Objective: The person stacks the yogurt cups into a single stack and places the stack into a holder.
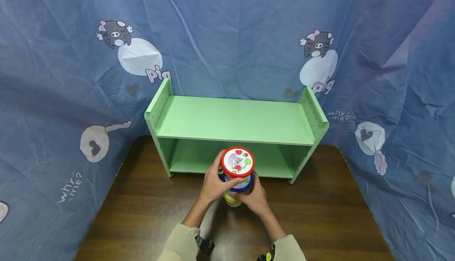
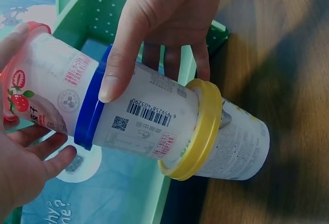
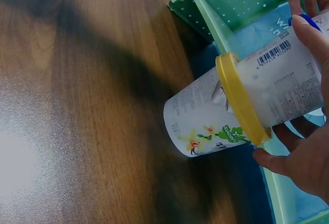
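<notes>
While both hands meet low over the counter (image 1: 149, 213), a stack of three yogurt cups (image 1: 237, 176) sits between them, held above the wood, just in front of the green shelf (image 1: 234, 121). Left hand (image 1: 213, 184): grip wraps the upper part, near the red-lidded cup (image 2: 43, 88), fingers curled round it. Right hand (image 1: 254, 198): grip on the middle, blue-lidded cup (image 2: 146, 118), thumb across its side, fingers behind. Yellow-lidded cup (image 3: 208, 118) at the bottom, w/ flower print, hangs free of both hands, tilted. Beyond the shelf, blue cloth (image 1: 231, 36) w/ pig cartoons covers the backdrop.
</notes>
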`<state>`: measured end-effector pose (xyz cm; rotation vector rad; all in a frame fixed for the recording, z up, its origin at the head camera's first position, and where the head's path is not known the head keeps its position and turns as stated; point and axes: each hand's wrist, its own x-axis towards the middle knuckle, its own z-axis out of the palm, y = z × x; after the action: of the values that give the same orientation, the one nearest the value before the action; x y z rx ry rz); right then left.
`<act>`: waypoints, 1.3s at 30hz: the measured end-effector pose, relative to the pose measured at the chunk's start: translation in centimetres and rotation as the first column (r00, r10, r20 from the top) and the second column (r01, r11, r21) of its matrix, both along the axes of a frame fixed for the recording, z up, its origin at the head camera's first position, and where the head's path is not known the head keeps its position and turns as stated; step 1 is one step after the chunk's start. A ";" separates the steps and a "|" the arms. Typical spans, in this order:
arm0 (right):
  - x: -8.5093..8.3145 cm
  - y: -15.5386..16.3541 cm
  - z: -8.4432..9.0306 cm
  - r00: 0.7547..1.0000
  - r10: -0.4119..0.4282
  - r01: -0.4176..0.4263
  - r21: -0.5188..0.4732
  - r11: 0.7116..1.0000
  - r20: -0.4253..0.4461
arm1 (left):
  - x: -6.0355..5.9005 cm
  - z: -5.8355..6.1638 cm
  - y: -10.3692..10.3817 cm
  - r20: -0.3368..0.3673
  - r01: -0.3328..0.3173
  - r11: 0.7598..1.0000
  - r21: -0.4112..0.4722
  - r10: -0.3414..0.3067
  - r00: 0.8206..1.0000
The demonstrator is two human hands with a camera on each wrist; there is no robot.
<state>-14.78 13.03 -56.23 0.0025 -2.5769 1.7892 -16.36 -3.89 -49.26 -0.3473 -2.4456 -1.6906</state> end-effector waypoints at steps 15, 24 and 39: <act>0.4 0.0 -0.5 1.000 0.010 -0.010 -0.038 0.999 0.005 | 0.1 0.6 -1.1 -0.054 -0.007 1.000 0.013 0.008 0.999; 0.6 0.5 -1.1 1.000 -0.003 0.003 -0.019 1.000 -0.012 | 0.4 2.3 -3.0 -0.099 -0.037 0.998 0.060 0.043 0.994; 1.0 0.8 -1.6 1.000 0.013 -0.013 -0.016 1.000 0.022 | 0.2 4.3 -6.5 -0.165 -0.141 0.978 0.156 0.167 0.972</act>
<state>-13.83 13.83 -57.88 -0.0002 -2.5829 1.8249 -16.12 -10.43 -44.91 -0.2687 -2.1511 -1.6797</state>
